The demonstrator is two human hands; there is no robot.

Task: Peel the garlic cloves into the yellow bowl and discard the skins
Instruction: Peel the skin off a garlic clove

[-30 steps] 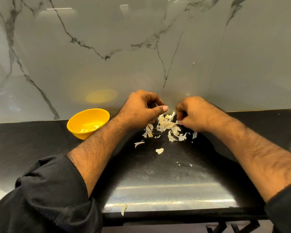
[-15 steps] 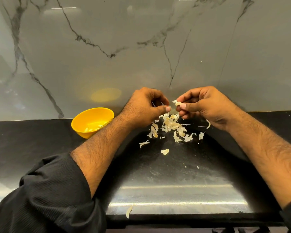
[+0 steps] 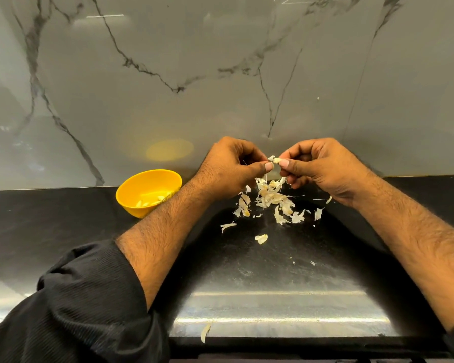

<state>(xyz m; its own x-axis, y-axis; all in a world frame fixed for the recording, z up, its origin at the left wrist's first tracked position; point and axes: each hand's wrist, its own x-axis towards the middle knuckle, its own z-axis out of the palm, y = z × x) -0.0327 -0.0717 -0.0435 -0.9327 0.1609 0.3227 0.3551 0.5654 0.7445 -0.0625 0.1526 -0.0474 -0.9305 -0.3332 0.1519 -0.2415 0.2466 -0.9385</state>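
Observation:
A small pale garlic clove (image 3: pixel 275 160) is held up above the black counter, pinched between the fingertips of both hands. My left hand (image 3: pixel 233 167) pinches its left end with thumb and fingers. My right hand (image 3: pixel 317 163) grips its right end, the fingers curled. Directly beneath lies a pile of papery garlic skins (image 3: pixel 271 199) on the counter. The yellow bowl (image 3: pixel 131 195) stands to the left against the wall, with a few peeled cloves (image 3: pixel 150 201) inside; my left forearm covers its right edge.
A grey marble wall rises right behind the hands. Loose skin bits (image 3: pixel 261 238) lie scattered toward me on the black counter (image 3: pixel 63 218). One skin piece (image 3: pixel 205 332) sits at the counter's front edge. Black sleeves cover both arms near the camera.
My right hand has lifted from the skin pile with a clove, and my left hand has risen to meet it. Both now pinch the clove together above the pile.

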